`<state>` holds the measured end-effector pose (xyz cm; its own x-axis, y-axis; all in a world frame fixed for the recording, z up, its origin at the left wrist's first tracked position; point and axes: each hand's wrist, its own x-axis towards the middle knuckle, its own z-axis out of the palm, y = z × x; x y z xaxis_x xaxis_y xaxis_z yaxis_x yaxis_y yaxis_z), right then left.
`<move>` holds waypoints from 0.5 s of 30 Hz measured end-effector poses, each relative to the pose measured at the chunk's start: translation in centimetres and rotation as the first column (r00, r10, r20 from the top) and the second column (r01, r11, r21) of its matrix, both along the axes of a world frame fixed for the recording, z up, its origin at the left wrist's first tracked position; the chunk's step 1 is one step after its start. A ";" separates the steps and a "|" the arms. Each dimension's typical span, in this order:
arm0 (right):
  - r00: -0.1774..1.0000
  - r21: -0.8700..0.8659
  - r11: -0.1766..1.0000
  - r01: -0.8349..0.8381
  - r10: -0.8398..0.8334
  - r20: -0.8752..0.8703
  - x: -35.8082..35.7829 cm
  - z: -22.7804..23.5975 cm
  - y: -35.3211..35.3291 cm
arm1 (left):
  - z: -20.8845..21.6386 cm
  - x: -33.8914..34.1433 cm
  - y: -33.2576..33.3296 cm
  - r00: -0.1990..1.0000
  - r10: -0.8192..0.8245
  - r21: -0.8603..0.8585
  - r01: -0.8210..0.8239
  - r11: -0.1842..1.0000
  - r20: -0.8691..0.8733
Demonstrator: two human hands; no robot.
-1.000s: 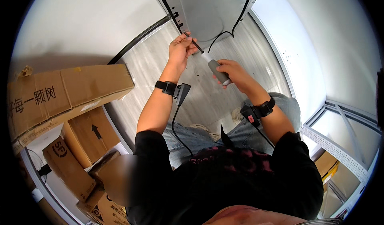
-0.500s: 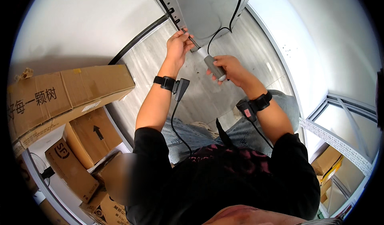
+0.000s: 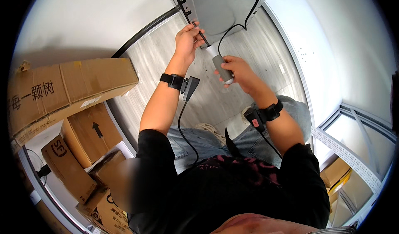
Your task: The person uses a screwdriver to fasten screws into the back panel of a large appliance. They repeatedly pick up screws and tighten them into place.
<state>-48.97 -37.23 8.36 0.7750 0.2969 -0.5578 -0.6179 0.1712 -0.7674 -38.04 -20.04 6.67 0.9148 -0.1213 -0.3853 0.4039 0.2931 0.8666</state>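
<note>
A screwdriver (image 3: 223, 69) with a thick grey handle, a pale collar and a thin dark shaft slants up and to the left. My right hand (image 3: 237, 72) is wrapped around its handle. Further up, the fingers of my left hand (image 3: 188, 42) pinch the shaft near its front end. That end meets the lower left edge of an upright grey metal panel (image 3: 220, 9), where a strip has several dark slots. The tip itself is hidden by my left fingers.
A black cable (image 3: 232, 26) loops down along the panel's right side. Cardboard boxes, among them a long carton (image 3: 79, 82), stand at my left. At the right is a pale perforated metal frame (image 3: 349, 149) with more boxes behind. Wired straps (image 3: 272, 110) circle both wrists.
The view has shifted slightly, so the panel sits a little further right and higher. Both hands keep their hold on the screwdriver, its angle nearly the same.
</note>
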 end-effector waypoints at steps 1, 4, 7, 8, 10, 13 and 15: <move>1.000 -0.010 1.000 -0.015 0.015 0.001 0.1 0.1 0.1 | -0.1 0.0 0.0 1.000 0.004 0.002 -0.004 1.000 -0.003; 0.999 -0.025 0.999 -0.037 0.037 0.002 0.1 0.2 0.6 | 0.2 -0.2 0.1 1.000 0.009 -0.001 -0.009 1.000 -0.007; 1.000 -0.015 1.000 -0.026 0.026 -0.003 0.1 0.1 0.7 | 0.4 -0.1 0.1 1.000 -0.006 0.004 0.006 1.000 -0.016; 1.000 -0.010 1.000 -0.015 0.015 -0.008 0.0 0.3 0.6 | 0.3 0.0 0.1 1.000 -0.015 -0.004 0.015 1.000 -0.010; 1.000 0.016 1.000 -0.011 0.011 -0.020 0.1 0.3 0.3 | -0.1 0.1 0.4 0.999 -0.033 -0.021 0.033 0.999 0.002; 0.999 0.065 0.997 -0.030 0.032 -0.035 0.4 -0.3 -0.1 | 0.2 0.3 0.4 0.999 -0.034 -0.009 0.034 0.999 -0.015; 0.997 0.079 0.995 -0.053 0.057 -0.045 0.6 -0.5 -0.2 | 0.2 0.3 0.4 0.999 -0.028 -0.009 0.028 1.000 -0.024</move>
